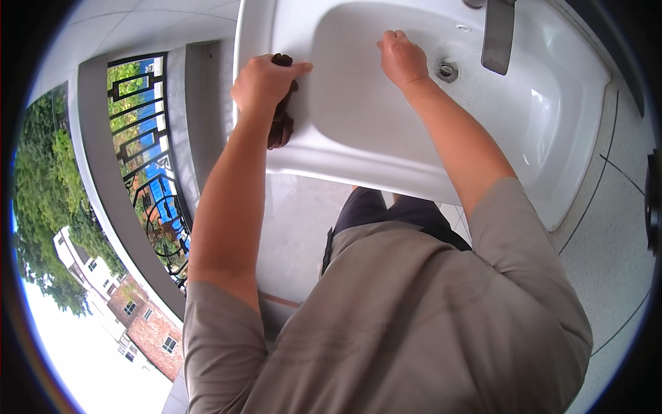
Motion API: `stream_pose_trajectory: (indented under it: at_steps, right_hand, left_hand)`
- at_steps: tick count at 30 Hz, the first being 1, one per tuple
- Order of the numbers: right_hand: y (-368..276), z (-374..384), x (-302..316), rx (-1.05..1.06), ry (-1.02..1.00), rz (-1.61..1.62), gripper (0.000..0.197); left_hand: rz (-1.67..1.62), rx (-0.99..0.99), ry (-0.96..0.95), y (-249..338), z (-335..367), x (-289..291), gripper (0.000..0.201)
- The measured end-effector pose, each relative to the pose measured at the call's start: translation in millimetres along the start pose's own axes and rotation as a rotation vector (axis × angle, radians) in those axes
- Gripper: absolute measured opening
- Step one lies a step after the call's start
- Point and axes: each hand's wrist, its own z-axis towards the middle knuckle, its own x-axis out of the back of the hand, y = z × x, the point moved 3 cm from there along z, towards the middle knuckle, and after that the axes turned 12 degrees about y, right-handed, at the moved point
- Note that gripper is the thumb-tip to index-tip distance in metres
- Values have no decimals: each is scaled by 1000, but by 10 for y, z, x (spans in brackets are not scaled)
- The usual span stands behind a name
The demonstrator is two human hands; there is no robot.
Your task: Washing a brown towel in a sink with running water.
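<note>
On the flat left edge of a big white sink [289, 161] lies a dark brown thing [281, 135], soft-looking and full of wrinkles, just outside the bowl. The person's left hand [263, 84] is on top of it, with the thumb poking out to the right and bits of brown showing past both ends of the hand. The other fingers are mostly hidden, so I cannot tell if they grip the brown thing or only rest on it. The right hand [404, 61] is over the bowl, just left of the round drain [447, 70], and its fingers are bent in. I cannot tell if they are closed all the way, because the tips are hard to see. A gray tap [498, 41] sticks out over the bowl, past the drain. The person stands right up by the sink in a gray-brown shirt [414, 324] and dark shorts [364, 207]. Off to the left is a black metal fence [165, 96], and farther out are green trees [41, 165] and a brick house [148, 321] with small windows
</note>
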Motion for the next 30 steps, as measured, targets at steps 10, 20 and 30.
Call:
stream_pose_trajectory:
  at_steps: [10,20,30]
  right_hand:
    - [-10,-86,-25,143,-75,-9,18]
    - [-85,-112,-16,204,-85,64,10]
    - [-445,-198,-20,88,-103,216,14]
  left_hand:
    - [39,-23,51,-20,-9,-23,48]
    - [20,-12,55,-26,-16,6,45]
    - [28,0,47,-15,-48,54,45]
